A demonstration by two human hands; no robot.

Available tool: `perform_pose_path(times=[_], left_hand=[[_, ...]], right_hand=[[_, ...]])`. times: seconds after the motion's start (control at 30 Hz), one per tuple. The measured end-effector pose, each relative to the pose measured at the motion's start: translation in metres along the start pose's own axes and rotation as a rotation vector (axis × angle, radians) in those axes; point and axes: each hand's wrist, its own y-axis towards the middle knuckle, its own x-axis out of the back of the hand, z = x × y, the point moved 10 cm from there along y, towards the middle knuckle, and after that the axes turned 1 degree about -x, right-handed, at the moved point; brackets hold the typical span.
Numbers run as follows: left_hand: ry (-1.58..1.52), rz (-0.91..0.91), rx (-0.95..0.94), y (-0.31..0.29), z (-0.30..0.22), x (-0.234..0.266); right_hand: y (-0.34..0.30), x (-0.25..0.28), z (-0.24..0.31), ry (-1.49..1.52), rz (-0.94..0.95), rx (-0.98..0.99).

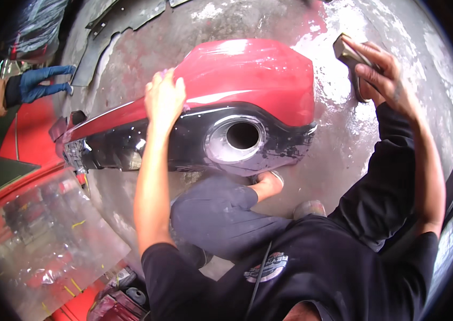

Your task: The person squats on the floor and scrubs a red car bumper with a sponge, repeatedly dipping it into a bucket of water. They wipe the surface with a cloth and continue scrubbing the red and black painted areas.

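Observation:
A red and black car bumper (258, 72) lies across the floor in front of me. Its lower black part has a round opening with a dull whitish ring (216, 142) around it, and scuffed patches run along the near edge. My left hand (164, 99) is bent over the bumper's upper side, left of the opening, gripping the red part; its fingertips are partly hidden. Off the bumper's right end, my right hand (384, 69) is raised, closed around a dark rectangular block that looks like a sanding block (346, 52). The block touches nothing else.
Wet, shiny concrete floor (291, 184) surrounds the bumper. Grey panels (98, 51) lie at the far left, near a person in blue jeans (44, 83). A clear plastic sheet (50, 230) covers red bodywork at the left. My bent leg (221, 214) is close to the bumper's near edge.

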Motion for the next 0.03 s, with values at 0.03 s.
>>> perform_pose_path(times=[0.03], left_hand=[[0.04,0.044,0.017,0.0149,-0.003,-0.016]], right_hand=[[0.0002,-0.0006,-0.0041,0.018,-0.007,0.007]])
